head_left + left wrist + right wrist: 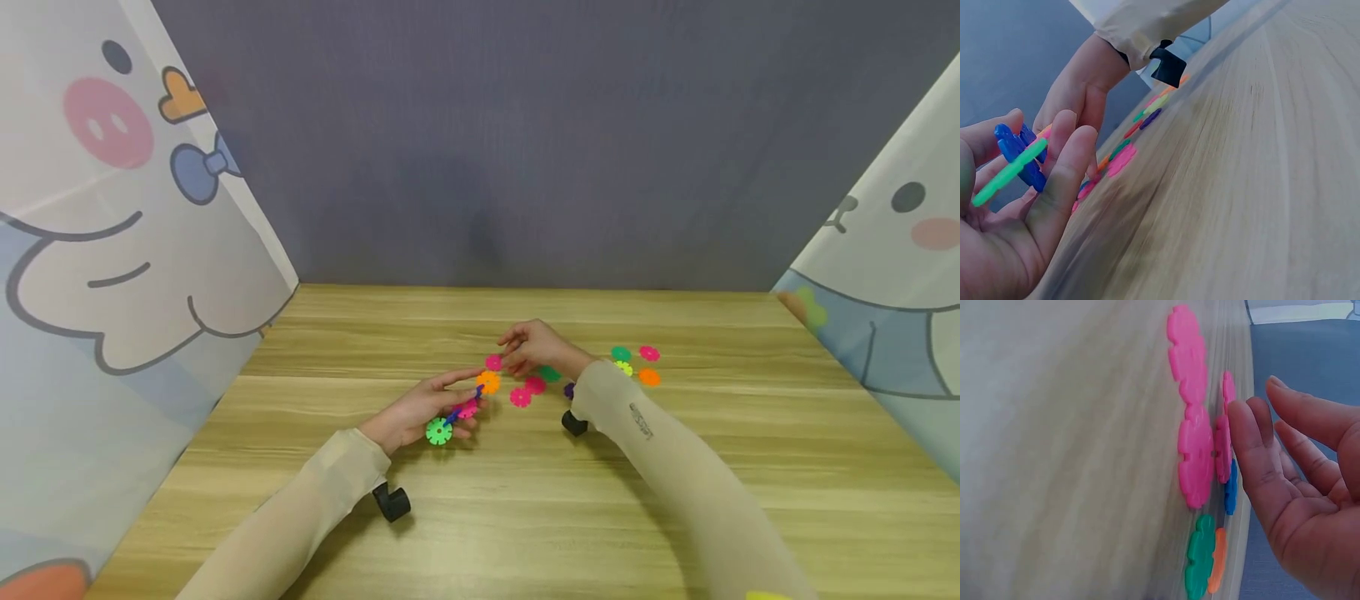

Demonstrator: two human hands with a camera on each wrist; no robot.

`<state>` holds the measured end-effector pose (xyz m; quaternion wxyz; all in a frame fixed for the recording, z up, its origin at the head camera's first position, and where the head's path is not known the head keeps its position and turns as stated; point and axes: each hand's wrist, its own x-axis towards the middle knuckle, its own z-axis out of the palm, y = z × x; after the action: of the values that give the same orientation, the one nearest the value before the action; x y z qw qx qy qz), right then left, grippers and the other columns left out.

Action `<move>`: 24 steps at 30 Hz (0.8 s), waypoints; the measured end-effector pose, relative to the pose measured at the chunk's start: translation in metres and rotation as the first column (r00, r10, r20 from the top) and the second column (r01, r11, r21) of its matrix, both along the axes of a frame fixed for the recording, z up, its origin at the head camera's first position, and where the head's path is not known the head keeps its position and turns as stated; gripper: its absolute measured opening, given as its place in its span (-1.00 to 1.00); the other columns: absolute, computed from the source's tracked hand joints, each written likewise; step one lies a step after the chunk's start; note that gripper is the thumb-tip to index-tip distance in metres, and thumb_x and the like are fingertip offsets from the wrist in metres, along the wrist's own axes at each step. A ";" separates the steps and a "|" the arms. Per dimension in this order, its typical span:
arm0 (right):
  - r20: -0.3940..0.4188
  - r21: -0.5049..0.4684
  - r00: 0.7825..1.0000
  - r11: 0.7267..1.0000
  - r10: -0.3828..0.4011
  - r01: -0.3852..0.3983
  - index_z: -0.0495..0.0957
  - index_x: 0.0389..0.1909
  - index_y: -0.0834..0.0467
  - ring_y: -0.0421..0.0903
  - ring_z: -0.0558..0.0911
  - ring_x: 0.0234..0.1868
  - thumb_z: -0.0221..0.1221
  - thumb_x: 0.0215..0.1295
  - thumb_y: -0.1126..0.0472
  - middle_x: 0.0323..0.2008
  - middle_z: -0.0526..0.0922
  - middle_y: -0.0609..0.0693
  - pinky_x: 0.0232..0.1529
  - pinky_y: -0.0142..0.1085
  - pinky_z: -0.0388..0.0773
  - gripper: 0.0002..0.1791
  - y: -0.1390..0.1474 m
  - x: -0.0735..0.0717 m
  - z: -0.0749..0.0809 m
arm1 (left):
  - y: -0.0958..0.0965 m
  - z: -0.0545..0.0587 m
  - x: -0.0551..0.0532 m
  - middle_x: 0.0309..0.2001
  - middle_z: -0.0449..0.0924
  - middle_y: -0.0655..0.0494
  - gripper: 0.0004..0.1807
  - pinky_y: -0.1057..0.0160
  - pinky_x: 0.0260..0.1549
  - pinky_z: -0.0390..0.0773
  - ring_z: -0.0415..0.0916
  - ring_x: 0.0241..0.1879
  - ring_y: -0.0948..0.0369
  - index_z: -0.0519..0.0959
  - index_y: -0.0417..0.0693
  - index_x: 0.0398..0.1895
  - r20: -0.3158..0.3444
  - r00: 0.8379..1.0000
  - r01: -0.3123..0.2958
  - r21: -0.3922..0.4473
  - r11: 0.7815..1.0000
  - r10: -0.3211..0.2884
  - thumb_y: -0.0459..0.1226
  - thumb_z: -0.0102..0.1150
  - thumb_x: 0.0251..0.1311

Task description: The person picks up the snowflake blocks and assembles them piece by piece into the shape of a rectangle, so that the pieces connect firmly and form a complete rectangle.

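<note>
Several notched plastic discs, joined in a chain, are in my left hand (pixel 427 408). A green disc (pixel 438 431) ends the chain nearest the wrist; blue discs (pixel 1017 153), a pink disc (pixel 467 408) and an orange disc (pixel 488 382) follow. Thumb and fingers grip the chain between them, hiding part of it. My right hand (pixel 534 346) hovers low over the table just beyond the chain's orange end. Its fingers are relaxed, with nothing between them in the right wrist view. Pink discs (pixel 1196 456) lie close beside those fingers.
On the wooden table (pixel 480 533), a green disc (pixel 1200 556), an orange disc (pixel 1217 559) and a blue disc (pixel 1230 487) lie by the right hand. Further right are a yellow disc (pixel 623 367) and another orange disc (pixel 649 377). A grey panel (pixel 480 167) stands behind.
</note>
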<state>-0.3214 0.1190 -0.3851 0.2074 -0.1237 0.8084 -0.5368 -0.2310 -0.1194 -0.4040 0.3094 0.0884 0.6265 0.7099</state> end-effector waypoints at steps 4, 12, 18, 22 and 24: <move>0.002 0.059 1.000 0.998 0.019 -0.019 0.51 0.15 0.42 -0.04 0.69 -0.48 0.33 0.17 0.49 -0.20 0.64 0.21 -0.36 -0.15 0.72 -0.51 -0.002 -0.003 0.000 | -0.001 0.000 0.000 0.16 0.54 -0.30 -0.41 0.18 -0.30 0.71 0.67 -0.38 0.21 0.20 -0.01 0.54 -0.003 1.000 0.002 0.009 1.000 -0.002 -0.28 0.02 0.49; -0.023 0.147 0.999 0.989 0.037 -0.034 0.54 0.19 0.37 -0.09 0.62 -0.59 0.39 0.10 0.45 -0.45 0.68 0.14 -0.48 -0.22 0.70 -0.43 -0.010 -0.004 0.000 | -0.003 -0.001 -0.002 0.13 0.57 -0.27 -0.40 0.17 -0.30 0.71 0.67 -0.38 0.20 0.21 0.00 0.53 0.012 1.000 -0.003 0.023 1.000 0.003 -0.26 0.06 0.47; -0.051 0.196 0.999 0.981 0.016 -0.006 0.64 0.07 0.35 -0.13 0.61 -0.64 0.43 0.09 0.43 -0.54 0.68 0.13 -0.52 -0.25 0.68 -0.53 -0.014 -0.003 -0.002 | -0.003 -0.002 -0.002 0.12 0.57 -0.27 -0.40 0.19 -0.31 0.71 0.67 -0.39 0.20 0.21 0.00 0.54 0.023 1.000 -0.001 0.034 0.999 0.000 -0.24 0.06 0.47; -0.047 0.188 0.999 0.982 -0.006 0.014 0.67 0.00 0.34 -0.12 0.59 -0.67 0.43 0.06 0.46 -0.55 0.68 0.13 -0.56 -0.27 0.66 -0.59 -0.015 -0.004 -0.002 | -0.002 -0.001 -0.001 0.13 0.56 -0.28 -0.40 0.19 -0.32 0.71 0.67 -0.38 0.19 0.22 0.02 0.53 0.034 0.999 -0.006 0.039 0.999 0.004 -0.25 0.06 0.47; -0.045 0.182 0.999 0.983 -0.011 0.019 0.67 -0.03 0.34 -0.12 0.58 -0.67 0.43 0.05 0.47 -0.54 0.67 0.13 -0.57 -0.28 0.66 -0.60 -0.015 -0.004 -0.003 | -0.002 -0.001 -0.001 0.13 0.56 -0.28 -0.39 0.18 -0.31 0.71 0.68 -0.37 0.19 0.21 0.02 0.54 0.034 0.999 -0.003 0.037 0.999 0.002 -0.25 0.06 0.47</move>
<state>-0.3250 0.1043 -0.3878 0.1962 -0.1097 0.8595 -0.4591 -0.2321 -0.1210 -0.4048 0.3176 0.0812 0.6081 0.7231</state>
